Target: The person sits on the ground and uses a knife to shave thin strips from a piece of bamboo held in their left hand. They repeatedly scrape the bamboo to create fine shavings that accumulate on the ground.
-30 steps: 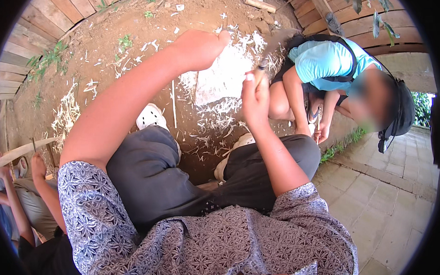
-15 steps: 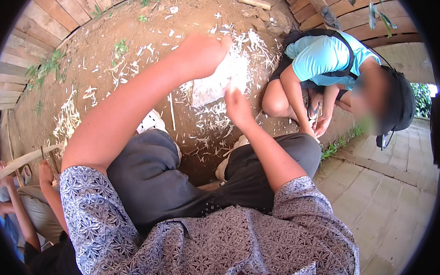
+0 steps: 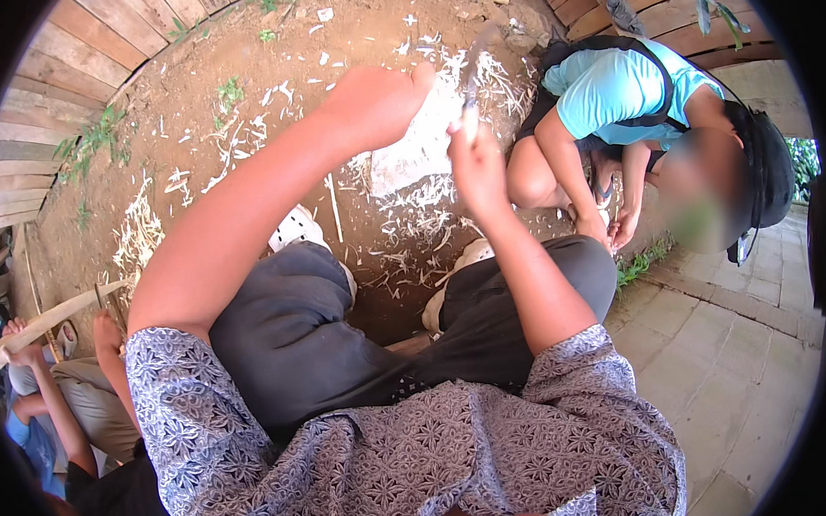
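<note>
My left hand [image 3: 380, 104] is closed in a fist over the shaving-strewn ground, thumb side up. Glare hides whatever it may hold. Closed lower and to its right, my right hand [image 3: 479, 169] grips a knife [image 3: 471, 83] whose thin dark blade points up and away from me, slightly blurred. A pale block or slab [image 3: 410, 163] lies on the ground beneath and between my hands, its upper part washed out by bright light. Pale wood shavings [image 3: 421, 223] are scattered all around it.
At right, a person in a light blue shirt [image 3: 607, 87] crouches close to my knee, hands low. Other people's arms [image 3: 59, 398] and a long pale wooden strip [image 3: 56, 320] are at the lower left. Plank walls [image 3: 79, 60] edge the dirt; tiled paving [image 3: 717, 357] lies right.
My right hand has moved slightly right and up, and the knife's blade now shows beyond it. My left hand stays nearly in place, still closed.
</note>
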`<control>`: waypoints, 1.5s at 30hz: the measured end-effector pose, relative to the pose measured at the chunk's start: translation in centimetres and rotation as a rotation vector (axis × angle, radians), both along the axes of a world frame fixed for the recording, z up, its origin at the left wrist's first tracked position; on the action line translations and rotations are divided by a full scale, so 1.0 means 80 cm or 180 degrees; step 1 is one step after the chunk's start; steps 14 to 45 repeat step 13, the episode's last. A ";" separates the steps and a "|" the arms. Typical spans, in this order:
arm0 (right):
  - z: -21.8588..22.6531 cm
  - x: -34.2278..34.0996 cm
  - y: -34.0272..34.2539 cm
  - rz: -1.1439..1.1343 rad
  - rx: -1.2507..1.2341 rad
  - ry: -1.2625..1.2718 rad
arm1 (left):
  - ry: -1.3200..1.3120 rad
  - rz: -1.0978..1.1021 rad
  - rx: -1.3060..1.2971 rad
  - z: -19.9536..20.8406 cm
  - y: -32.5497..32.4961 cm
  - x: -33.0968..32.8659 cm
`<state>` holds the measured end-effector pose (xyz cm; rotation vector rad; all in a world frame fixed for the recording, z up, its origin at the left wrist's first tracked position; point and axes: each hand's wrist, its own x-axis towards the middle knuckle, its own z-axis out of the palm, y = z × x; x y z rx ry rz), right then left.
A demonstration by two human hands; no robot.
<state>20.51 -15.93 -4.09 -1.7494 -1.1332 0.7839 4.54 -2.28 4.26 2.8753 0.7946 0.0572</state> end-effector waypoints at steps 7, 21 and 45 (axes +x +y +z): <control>-0.016 -0.037 -0.017 0.0270 -0.1588 -0.0922 | -0.0064 0.0025 -0.0062 -0.002 -0.003 -0.001; 0.021 -0.024 0.002 -0.0307 0.1037 0.0866 | -0.0095 0.0072 -0.0019 -0.010 0.000 0.001; 0.021 -0.024 0.002 -0.0307 0.1037 0.0866 | -0.0095 0.0072 -0.0019 -0.010 0.000 0.001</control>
